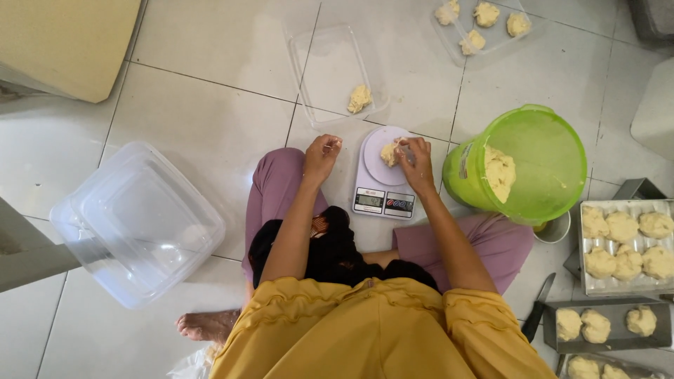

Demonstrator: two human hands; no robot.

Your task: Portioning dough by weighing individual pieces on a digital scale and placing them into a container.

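Hands: the right hand (415, 156) pinches the dough (390, 152) on the scale (382, 172), the left hand (321, 156) beside it hovers loosely curled, holding nothing visible, mid-weighing.

Bright, even daylight is flooding the white tiled floor (210, 119), glaring softly off its glossy tiles and the clear plastic tub (140, 221), casting only faint shadows beneath the person, while wide-lens distortion is bending the edges and the far corners are looking slightly soft.
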